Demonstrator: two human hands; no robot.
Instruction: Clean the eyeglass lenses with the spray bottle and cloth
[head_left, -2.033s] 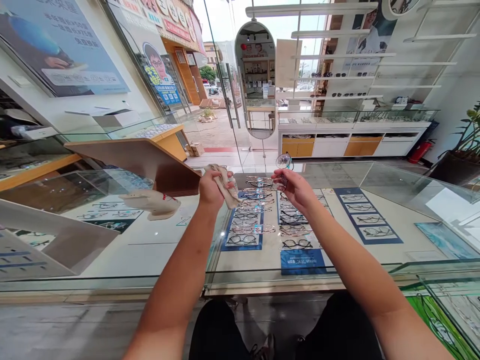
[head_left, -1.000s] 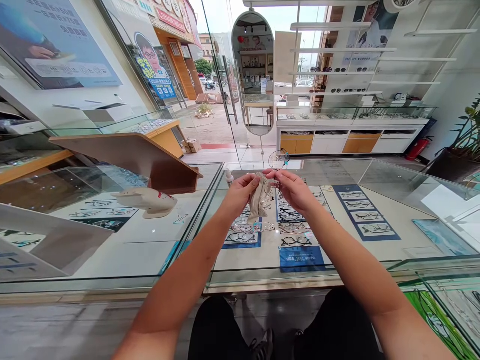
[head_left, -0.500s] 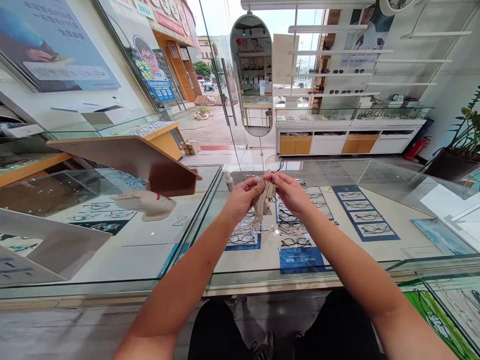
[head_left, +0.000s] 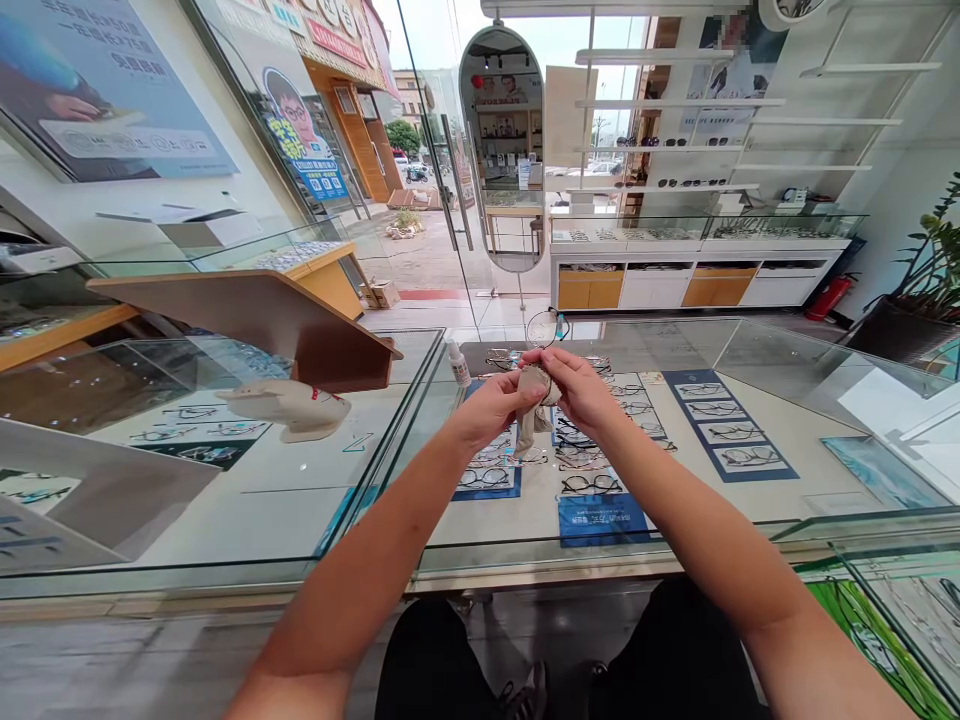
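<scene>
Above the glass counter my two hands meet. My left hand [head_left: 495,402] is closed on a beige cloth [head_left: 531,415], which hangs down between the hands. My right hand [head_left: 576,382] pinches a pair of thin-rimmed glasses [head_left: 541,328], whose round lens sticks up beyond the fingertips. The cloth lies against the lower part of the glasses; the fingers partly hide the contact. Just left of the hands a small white spray bottle [head_left: 457,364] stands on the counter.
Under the counter glass [head_left: 450,555] several glasses [head_left: 592,484] lie in rows, with a blue display strip [head_left: 727,425] at the right. A brown wooden stand [head_left: 300,320] and a beige cloth bundle [head_left: 292,407] are at the left. An oval mirror [head_left: 504,150] stands beyond.
The cloth has shifted and is bunched higher around the fingers of my left hand. The glasses have tilted slightly, their lens moving a little left.
</scene>
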